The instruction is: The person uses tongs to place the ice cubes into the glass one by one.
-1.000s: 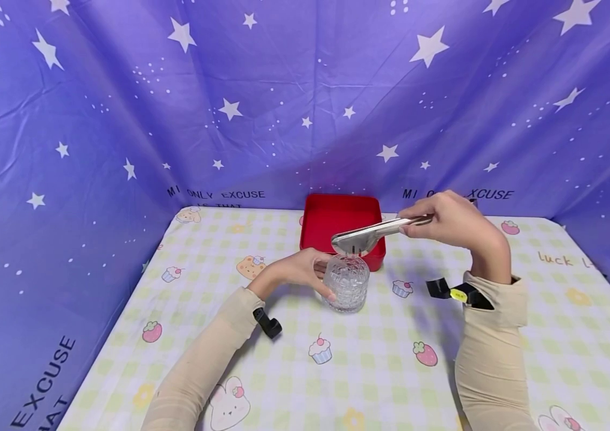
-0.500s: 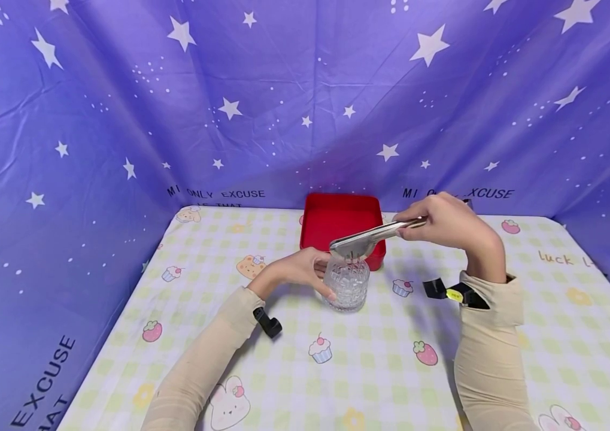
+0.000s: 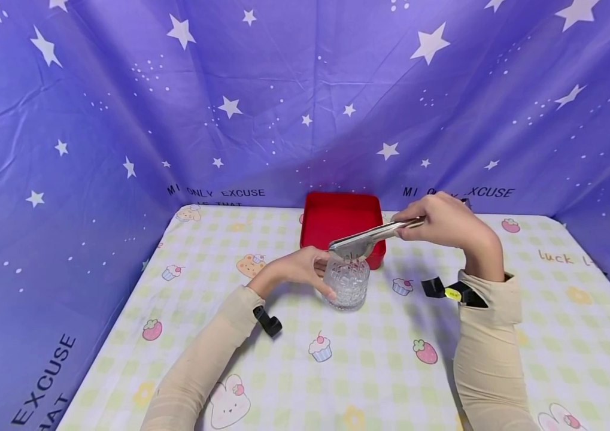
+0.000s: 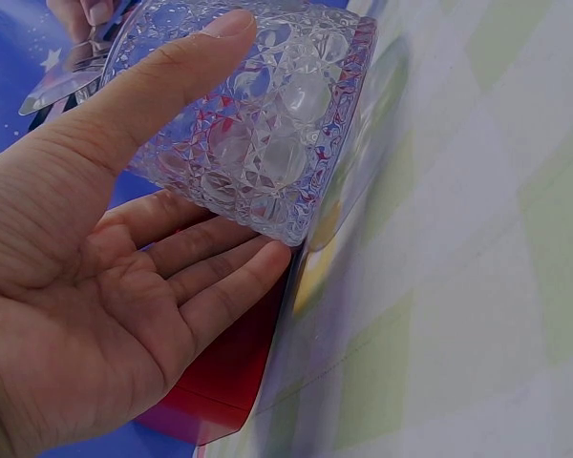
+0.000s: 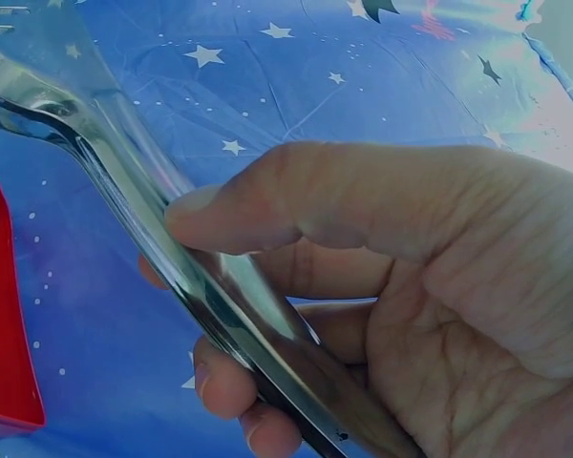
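A clear cut-glass tumbler (image 3: 348,286) stands upright on the table, in front of a red box. My left hand (image 3: 300,269) holds its left side; in the left wrist view the thumb lies along the textured wall and the other fingers reach behind the glass. My right hand (image 3: 447,222) grips a pair of metal serving tongs (image 3: 369,237) by the handles, thumb on top, as the right wrist view shows. The tongs slant down to the left, with their pronged heads right at the mouth of the tumbler. Whatever lies inside the glass is blurred by its pattern.
The open red box (image 3: 341,220) sits at the back of the table, close behind the tumbler and under the tongs. A checked cloth (image 3: 380,383) with printed cupcakes and strawberries covers the tabletop. Purple star-printed curtains (image 3: 261,131) enclose the back and sides.
My right hand has shifted slightly left and the tongs' heads have dropped a little, down to the tumbler's mouth. My left hand and the tumbler have stayed in place.
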The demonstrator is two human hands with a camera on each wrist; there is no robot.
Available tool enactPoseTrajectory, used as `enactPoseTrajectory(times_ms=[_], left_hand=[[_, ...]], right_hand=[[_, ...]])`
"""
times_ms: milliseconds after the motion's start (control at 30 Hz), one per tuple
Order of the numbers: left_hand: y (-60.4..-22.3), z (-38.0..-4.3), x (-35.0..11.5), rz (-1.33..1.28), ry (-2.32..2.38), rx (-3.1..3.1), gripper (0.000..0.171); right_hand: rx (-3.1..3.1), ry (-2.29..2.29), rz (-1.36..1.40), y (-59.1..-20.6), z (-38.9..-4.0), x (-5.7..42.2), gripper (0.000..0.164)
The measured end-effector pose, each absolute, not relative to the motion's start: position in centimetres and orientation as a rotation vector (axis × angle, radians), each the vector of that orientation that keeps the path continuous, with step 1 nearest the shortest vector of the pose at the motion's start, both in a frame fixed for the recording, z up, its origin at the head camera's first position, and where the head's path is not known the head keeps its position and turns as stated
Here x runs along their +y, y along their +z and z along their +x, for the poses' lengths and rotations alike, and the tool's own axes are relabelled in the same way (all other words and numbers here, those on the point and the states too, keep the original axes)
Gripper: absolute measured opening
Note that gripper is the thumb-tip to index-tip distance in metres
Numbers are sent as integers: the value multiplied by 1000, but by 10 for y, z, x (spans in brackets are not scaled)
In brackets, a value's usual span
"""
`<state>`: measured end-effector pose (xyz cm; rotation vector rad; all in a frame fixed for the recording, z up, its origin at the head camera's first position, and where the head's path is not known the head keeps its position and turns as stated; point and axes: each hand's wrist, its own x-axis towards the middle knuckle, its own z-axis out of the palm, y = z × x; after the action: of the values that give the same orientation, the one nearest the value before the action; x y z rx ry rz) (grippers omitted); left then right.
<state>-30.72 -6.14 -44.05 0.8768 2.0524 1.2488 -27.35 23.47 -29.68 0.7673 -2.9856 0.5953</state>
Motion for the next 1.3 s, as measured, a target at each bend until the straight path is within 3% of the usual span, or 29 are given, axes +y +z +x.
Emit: enactPoseTrajectory(times_ms=[967,1300], left_hand=[[-440,-306,-60,843,1288,2025,70],[-439,-306,-62,834,1322,1982,66]], right_hand=[[-2955,621,798,-298,-275,234,23],[-2823,625,763,-296,-274,234,33]])
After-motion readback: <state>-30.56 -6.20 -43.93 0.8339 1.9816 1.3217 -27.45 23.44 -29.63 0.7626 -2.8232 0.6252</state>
